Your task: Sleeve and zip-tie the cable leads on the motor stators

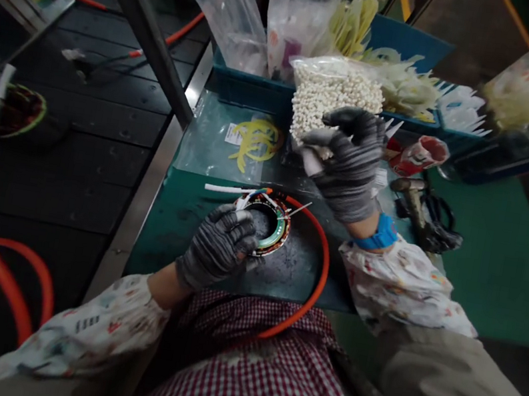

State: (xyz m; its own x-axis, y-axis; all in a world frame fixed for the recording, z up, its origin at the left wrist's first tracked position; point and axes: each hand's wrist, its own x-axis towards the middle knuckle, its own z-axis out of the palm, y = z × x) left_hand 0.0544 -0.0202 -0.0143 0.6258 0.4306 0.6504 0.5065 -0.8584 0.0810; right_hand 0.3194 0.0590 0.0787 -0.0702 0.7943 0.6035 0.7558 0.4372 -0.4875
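Two hands: both in grey knit gloves, with printed sleeve covers on the forearms.
Left hand (pixel 218 248): fingers curled shut over the near-left rim of the wound ring (pixel 276 227), pressing it onto the counter (pixel 487 262).
Right hand (pixel 349 161): raised beyond the ring, thumb and fingers pinched on the lower edge of the bag of white pellets (pixel 335 95); a blue wristband (pixel 380 234) shows at the wrist.
Wound ring: lies flat on a worn dark patch near the counter's front edge, just ahead of the person's body; thin leads stick out of its far side.
White tube (pixel 225 188): lies flat, just beyond the ring on its left.
Orange cable (pixel 321 268): arcs from the ring's far side round its right and back toward the checked apron.
Bag of white pellets: clear film, leaning on the front wall of the blue tray (pixel 246 90).
Clear pouch (pixel 257 139): flat on the counter left of the right hand, with yellow strips inside.
Hammer (pixel 414 196): lies right of the right hand, beside a tangle of black cord.
Far left: a second wound ring (pixel 15 109) sits on the black belt (pixel 93 129), well apart from both hands.
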